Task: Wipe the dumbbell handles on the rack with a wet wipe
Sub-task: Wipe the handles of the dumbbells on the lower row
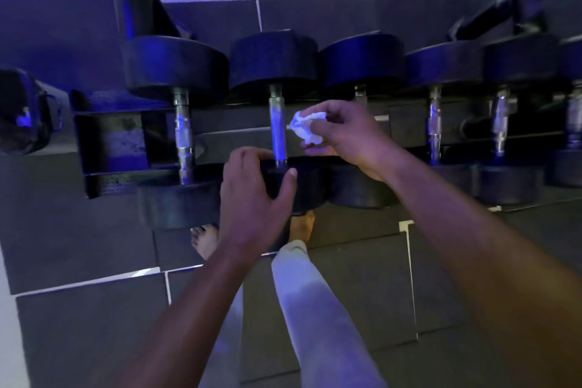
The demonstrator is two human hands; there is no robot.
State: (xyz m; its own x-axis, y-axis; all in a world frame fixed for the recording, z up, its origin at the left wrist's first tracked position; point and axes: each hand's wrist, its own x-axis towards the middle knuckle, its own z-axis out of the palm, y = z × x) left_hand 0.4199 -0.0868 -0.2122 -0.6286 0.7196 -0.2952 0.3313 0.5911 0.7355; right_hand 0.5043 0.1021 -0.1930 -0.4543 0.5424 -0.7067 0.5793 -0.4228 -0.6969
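Wet wipe [304, 128] is pinched, crumpled, in right hand [349, 138], just beside second dumbbell handle [277, 126] on rack [107, 138]; near weight head [293, 189] is gripped by left hand [255, 195], apparently for steadying.

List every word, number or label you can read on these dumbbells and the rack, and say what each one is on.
No text can be read anywhere.
Dumbbell heads: dark and plain from this angle, no weight numbers visible.
Handles: bare knurled metal, no markings.
Rack: scuffed dark surface, no label.
Wet wipe, pinched by the right hand: plain white.
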